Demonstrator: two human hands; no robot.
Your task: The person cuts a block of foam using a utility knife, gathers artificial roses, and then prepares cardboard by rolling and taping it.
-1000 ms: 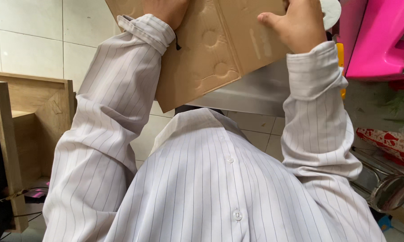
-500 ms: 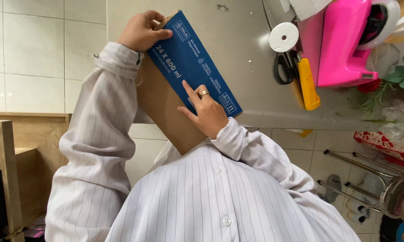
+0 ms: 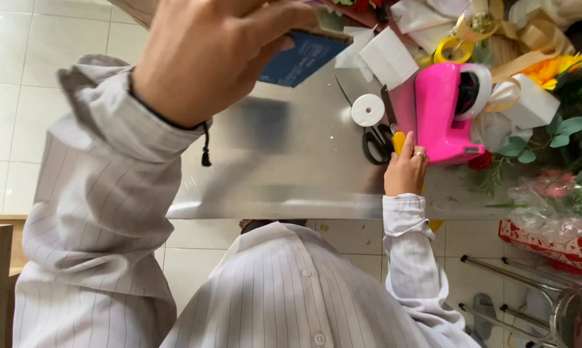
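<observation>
Cardboard sheet with a blue face (image 3: 304, 57) is gripped in the left hand (image 3: 207, 58) above the tabletop's (image 3: 284, 167) far edge, while the right hand (image 3: 405, 173) closes on a yellow-handled tool (image 3: 399, 140) beside the pink tape dispenser (image 3: 442, 113).

Left hand (image 3: 207, 55) raised with closed grip; right hand (image 3: 405, 173) reaches forward.

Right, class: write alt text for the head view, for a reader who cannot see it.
A left hand lifts a blue-faced cardboard piece above a metal table, while the right hand reaches a yellow-handled tool beside black scissors and a pink tape dispenser.
</observation>
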